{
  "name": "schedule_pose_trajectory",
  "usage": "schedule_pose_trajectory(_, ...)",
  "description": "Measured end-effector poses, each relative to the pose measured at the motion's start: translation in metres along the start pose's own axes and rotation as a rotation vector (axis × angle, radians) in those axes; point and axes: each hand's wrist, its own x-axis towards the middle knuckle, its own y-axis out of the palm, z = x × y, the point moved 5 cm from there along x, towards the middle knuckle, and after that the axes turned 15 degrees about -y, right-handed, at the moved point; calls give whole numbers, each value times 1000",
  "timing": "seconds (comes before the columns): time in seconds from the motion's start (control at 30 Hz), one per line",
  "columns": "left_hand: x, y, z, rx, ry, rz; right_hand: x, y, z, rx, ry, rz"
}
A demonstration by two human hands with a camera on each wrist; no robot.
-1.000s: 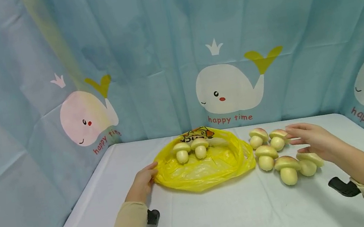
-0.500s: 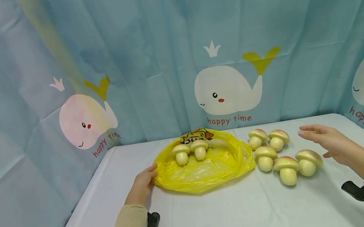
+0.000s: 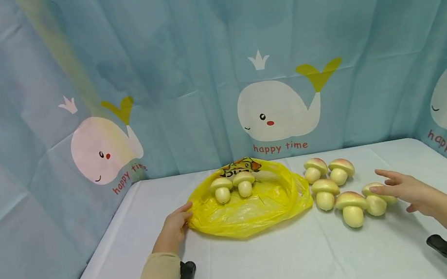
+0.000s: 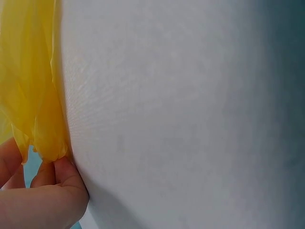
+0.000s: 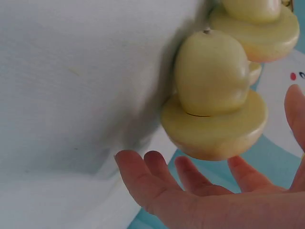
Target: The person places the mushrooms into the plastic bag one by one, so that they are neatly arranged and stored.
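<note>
Lying on the flat white counter (image 3: pixel 272 269): crinkled yellow plastic bag (image 3: pixel 253 211), edge pinched by left hand (image 3: pixel 175 227). Right hand (image 3: pixel 412 192) hovers, fingers spread, near five smooth, pale-yellow, round-capped mushrooms (image 3: pixel 353 216) right of bag; two matching mushrooms (image 3: pixel 245 187) sit inside it.

right of the left hand (image 3: pixel 174 225), a wide yellow plastic bag (image 3: pixel 244 222) is holding two rounded pale-yellow mushrooms (image 3: pixel 222 193); five more mushrooms (image 3: pixel 353 214) are lying left of the right hand (image 3: pixel 414 194).

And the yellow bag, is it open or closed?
Open. The yellow bag spreads wide, showing two mushrooms within its rim; the left hand holds its edge.
</note>
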Motion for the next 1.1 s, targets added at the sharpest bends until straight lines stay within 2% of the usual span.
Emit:
schedule_pose_trajectory(0.27, -2, 0, -1, 4, 2, 4, 1, 2, -15, 22, 37, -14)
schedule_pose_trajectory(0.8, -2, 0, 1, 9, 3, -7, 3, 3, -19, -58, 49, -60)
schedule_pose_trajectory(1.0, 0, 0, 1, 14, 8, -10, -1, -6, -11, -49, 1, -85)
schedule_pose_trajectory(1.1, 0, 0, 1, 12, 10, -15, -2, -12, -4, -3, -49, -121)
